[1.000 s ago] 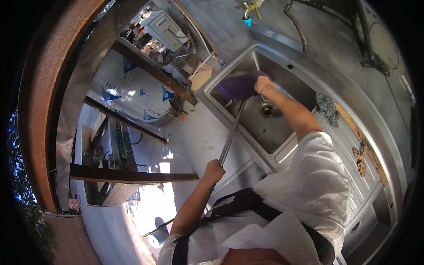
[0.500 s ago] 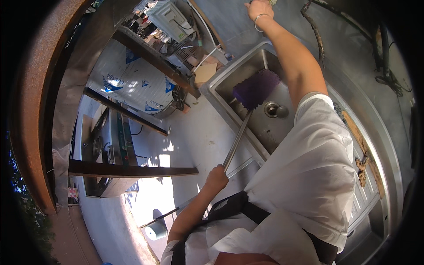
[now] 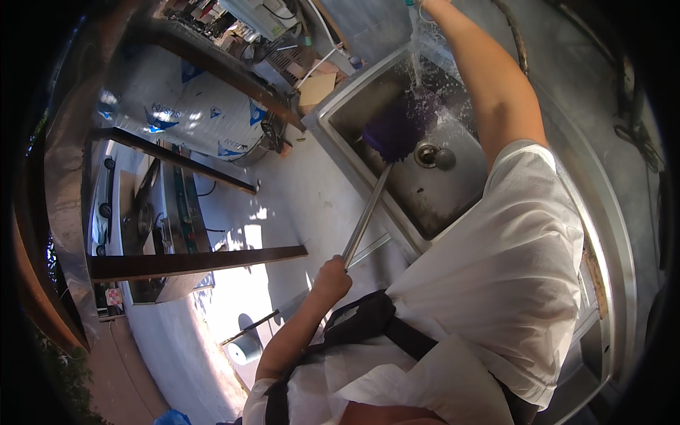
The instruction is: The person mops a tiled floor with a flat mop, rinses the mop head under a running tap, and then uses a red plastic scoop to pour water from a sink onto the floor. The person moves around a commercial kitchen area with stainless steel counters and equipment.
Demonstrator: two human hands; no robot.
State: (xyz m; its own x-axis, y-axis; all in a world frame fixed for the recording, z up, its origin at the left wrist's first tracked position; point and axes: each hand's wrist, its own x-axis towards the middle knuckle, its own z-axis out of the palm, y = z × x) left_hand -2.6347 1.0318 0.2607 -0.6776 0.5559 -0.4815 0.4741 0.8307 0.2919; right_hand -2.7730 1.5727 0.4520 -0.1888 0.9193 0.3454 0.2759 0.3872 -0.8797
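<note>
My left hand [image 3: 331, 278] is closed around the metal handle [image 3: 367, 214] of a mop with a purple, shaggy head. The mop head [image 3: 389, 133] lies in the stainless steel sink basin [image 3: 443, 200], its handle slanting out over the near-left rim. A stream of water [image 3: 416, 60] pours down from a small teal piece at the top edge and splashes over the mop head. My right hand [image 3: 433, 7] is up at that edge, beside the teal piece; its fingers are mostly cut off. Near the mop head is the drain [image 3: 426, 154], with a round stopper [image 3: 445, 159] next to it.
On the left, dark metal beams [image 3: 198, 263] jut toward me. Behind them stand a large film-wrapped steel cylinder [image 3: 191, 117] and a steel appliance [image 3: 145, 212]. A white bucket-like container [image 3: 245, 349] is on the floor. A branch-like stick [image 3: 516, 35] leans at the upper right.
Water now runs into the sink and splashes, where none flowed before. My right hand has slipped partly out of view at the top. The view has shifted slightly; my left hand keeps its grip.
</note>
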